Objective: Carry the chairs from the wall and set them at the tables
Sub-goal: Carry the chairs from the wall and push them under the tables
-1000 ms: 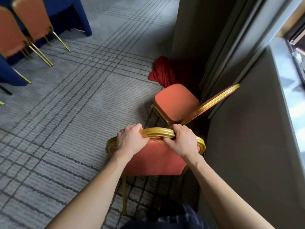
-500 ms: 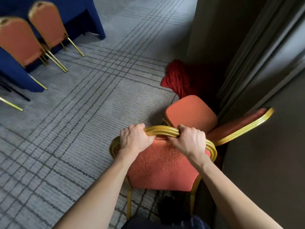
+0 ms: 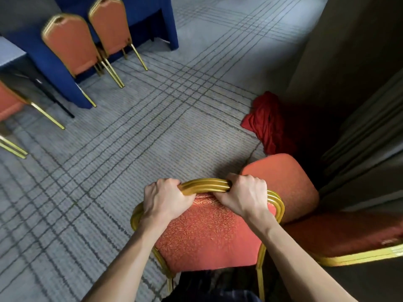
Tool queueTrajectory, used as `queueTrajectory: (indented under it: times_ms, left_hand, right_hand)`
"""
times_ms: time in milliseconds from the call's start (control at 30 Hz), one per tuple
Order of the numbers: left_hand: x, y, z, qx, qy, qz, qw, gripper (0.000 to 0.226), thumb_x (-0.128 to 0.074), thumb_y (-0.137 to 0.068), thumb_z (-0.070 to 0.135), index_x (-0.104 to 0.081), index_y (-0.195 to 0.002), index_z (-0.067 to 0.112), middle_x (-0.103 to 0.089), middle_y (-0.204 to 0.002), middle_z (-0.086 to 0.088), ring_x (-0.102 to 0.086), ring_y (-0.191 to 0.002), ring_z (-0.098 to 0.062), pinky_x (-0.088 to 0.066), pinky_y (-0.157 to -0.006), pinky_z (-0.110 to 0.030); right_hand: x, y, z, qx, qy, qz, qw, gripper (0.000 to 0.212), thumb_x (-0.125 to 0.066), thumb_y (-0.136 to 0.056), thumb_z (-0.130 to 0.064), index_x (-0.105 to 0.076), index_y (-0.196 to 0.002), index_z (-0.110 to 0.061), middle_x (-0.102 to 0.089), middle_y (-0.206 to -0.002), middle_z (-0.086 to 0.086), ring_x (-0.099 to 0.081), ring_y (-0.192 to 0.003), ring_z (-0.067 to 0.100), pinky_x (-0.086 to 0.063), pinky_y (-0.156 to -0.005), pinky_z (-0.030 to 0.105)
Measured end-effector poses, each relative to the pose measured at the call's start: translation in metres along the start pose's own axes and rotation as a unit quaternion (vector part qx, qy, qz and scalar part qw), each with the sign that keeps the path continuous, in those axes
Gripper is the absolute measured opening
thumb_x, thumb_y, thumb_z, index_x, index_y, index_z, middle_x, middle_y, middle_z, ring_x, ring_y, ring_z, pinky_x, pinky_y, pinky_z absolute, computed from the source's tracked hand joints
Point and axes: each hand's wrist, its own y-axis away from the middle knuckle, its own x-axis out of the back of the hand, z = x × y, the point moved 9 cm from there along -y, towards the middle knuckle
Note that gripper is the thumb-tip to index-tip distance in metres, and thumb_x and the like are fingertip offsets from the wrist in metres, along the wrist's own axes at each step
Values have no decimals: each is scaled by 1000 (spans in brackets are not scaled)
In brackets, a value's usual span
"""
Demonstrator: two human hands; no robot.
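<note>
On the ribbed gold top rail of the chair (image 3: pixel 209 236), the left hand (image 3: pixel 163 201) and right hand (image 3: pixel 246 197) are gripping side by side, fingers curled over. Swirl-patterned orange fabric is covering its back. Touching the chair's right side, a second chair (image 3: pixel 283 182) is standing; beyond, a crumpled red cloth (image 3: pixel 266 123) is lying.

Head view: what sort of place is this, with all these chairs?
Probably a hotel banquet or conference hall: gold-framed padded chairs stand at tables skirted in blue, the chair gripped here matches them, and patterned carpet covers the floor.
</note>
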Motion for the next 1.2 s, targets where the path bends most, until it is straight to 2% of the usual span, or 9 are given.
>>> queueTrajectory:
  times_ms: [233, 433, 500, 633, 733, 933, 1000, 1200]
  left_hand:
    - [25, -89, -21, 13, 1, 24, 1000, 48, -63, -78, 66, -69, -77, 19, -75, -86, -9, -71, -91, -35, -49, -78, -38]
    - [68, -189, -33, 3, -8, 53, 999, 48, -62, -79, 66, -70, -81, 19, -76, -90, -8, -71, -94, -34, -49, -79, -36]
    - [77, -220, -33, -1, -12, 53, 998, 49, -61, -79, 67, -69, -82, 19, -76, -90, -10, -71, -94, -35, -49, -80, -37]
    - [89, -287, -24, -19, -15, 57, 998, 47, -64, -75, 64, -70, -78, 18, -75, -80, -11, -72, -84, -38, -51, -75, -38]
    - [91, -342, -14, -26, -30, 50, 998, 49, -61, -76, 66, -70, -79, 18, -75, -81, -11, -72, -85, -38, -51, -75, -38]
    - [87, -476, 13, -16, -11, 52, 998, 48, -63, -77, 66, -70, -81, 19, -75, -85, -9, -71, -91, -35, -50, -80, -36]
    - [85, -513, 19, -6, -16, 30, 999, 48, -62, -78, 67, -70, -83, 20, -75, -88, -8, -71, -95, -33, -49, -82, -36]
    - [102, -605, 37, 9, -17, 34, 999, 49, -64, -78, 67, -70, -86, 19, -74, -92, -5, -69, -100, -31, -49, -87, -35]
  right_hand:
    - [-8, -105, -30, 22, 4, -12, 1000, 60, -48, -80, -78, -67, -82, -21, -75, -88, 8, -71, -88, 34, -50, -71, 35]
    - [13, -210, -62, 23, -11, -1, 1000, 50, -55, -81, -73, -59, -76, -24, -75, -90, 10, -70, -91, 35, -49, -73, 35]
    - [19, -239, -68, 21, -15, 5, 1000, 48, -58, -80, -71, -57, -75, -23, -75, -88, 9, -70, -89, 35, -48, -71, 35]
    - [19, -305, -61, 0, -36, 12, 999, 50, -62, -76, -69, -42, -63, -25, -73, -76, 6, -70, -80, 35, -41, -64, 34]
    - [16, -356, -53, 5, -50, 39, 998, 48, -55, -71, -72, -40, -60, -27, -70, -65, 3, -69, -69, 35, -41, -59, 32]
    - [2, -492, -34, 5, -31, -18, 999, 45, -60, -79, -69, -55, -74, -25, -75, -89, 6, -69, -92, 34, -45, -73, 35]
    - [3, -531, -31, 4, -33, -27, 999, 46, -58, -80, -71, -53, -74, -25, -76, -91, 6, -69, -94, 32, -47, -75, 34]
    - [23, -635, -27, 32, -22, -31, 999, 50, -54, -79, -74, -47, -72, -25, -75, -93, 4, -69, -96, 30, -49, -77, 34]
